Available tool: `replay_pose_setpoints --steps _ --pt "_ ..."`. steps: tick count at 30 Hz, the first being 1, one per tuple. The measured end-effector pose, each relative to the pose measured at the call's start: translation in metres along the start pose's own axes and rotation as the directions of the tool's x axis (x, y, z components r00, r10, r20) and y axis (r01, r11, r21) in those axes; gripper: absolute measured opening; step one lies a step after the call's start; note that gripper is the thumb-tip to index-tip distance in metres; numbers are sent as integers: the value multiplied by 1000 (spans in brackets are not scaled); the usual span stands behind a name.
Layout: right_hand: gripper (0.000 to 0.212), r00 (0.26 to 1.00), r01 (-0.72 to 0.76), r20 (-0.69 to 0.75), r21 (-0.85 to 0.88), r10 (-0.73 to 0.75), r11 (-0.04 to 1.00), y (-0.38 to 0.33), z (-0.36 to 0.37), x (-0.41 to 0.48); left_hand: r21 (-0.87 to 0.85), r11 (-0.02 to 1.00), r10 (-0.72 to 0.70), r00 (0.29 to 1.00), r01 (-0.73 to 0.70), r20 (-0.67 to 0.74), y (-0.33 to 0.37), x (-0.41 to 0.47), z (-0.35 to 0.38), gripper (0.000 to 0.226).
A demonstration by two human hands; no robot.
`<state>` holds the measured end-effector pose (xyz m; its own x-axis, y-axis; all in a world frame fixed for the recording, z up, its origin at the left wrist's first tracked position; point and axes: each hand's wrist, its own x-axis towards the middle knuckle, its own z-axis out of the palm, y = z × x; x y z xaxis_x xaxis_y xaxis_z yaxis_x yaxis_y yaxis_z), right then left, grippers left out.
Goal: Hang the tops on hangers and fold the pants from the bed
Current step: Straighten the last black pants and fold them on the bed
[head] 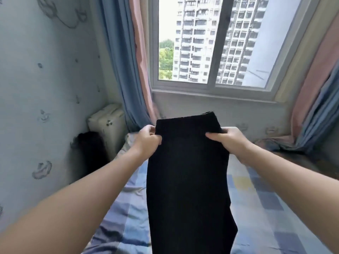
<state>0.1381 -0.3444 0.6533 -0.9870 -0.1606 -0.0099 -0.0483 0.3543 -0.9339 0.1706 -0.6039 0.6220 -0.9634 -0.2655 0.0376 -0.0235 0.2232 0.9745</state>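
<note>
While your left hand [149, 138] pinches one side of the black pants [187, 173] just under the waistband, fingers curled into the cloth, your right hand [227, 139] grips the opposite side at the same height, its thumb laid across the front of the fabric. Both of your forearms reach forward, bare, from the lower corners of the view.

The pants hang lengthwise between your two hands (the dark cloth hides any seam, so how the legs lie cannot be told). The ribbed waistband stands up above your knuckles, and the rest drops straight down and runs out of the bottom of the view. They are held in the air above the bed [260, 202], whose sheet is checked in blue, lilac and pale yellow squares.

Beyond the bed, a white-framed window [211, 87] looks out on grey tower blocks and a patch of green trees. Blue and pink curtains [128, 70] hang at both sides of it, and the right-hand one bunches in folds at the bed's far corner. To your left stands a pale blue wall [45, 88] with faint printed figures. A white boxy unit [108, 125] sits in the corner, with a dark shape [89, 151] beside it, too dim to make out.
</note>
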Motion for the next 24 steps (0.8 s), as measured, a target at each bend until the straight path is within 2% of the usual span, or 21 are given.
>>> replay_pose_setpoints --steps 3,8,17,19,21,24 --pt "15 990 -133 43 -32 134 991 85 61 72 80 984 -163 986 162 15 -104 68 7 21" --pt "18 947 -312 67 -46 315 949 211 142 172 136 931 -348 936 338 52 -261 164 24 22" --pt "29 937 -348 -62 -89 344 933 365 240 317 83 917 -388 920 391 -42 -446 292 58 6" --pt "30 933 -353 -113 -98 342 930 393 258 338 100 921 -372 926 377 -69 -478 312 66 20" --pt "36 926 -360 -165 -109 340 927 421 274 350 140 919 -367 929 369 -45 -509 324 74 42" --pt "47 900 -429 -150 -143 408 892 469 295 335 250 884 -413 910 396 18 -560 308 87 60"
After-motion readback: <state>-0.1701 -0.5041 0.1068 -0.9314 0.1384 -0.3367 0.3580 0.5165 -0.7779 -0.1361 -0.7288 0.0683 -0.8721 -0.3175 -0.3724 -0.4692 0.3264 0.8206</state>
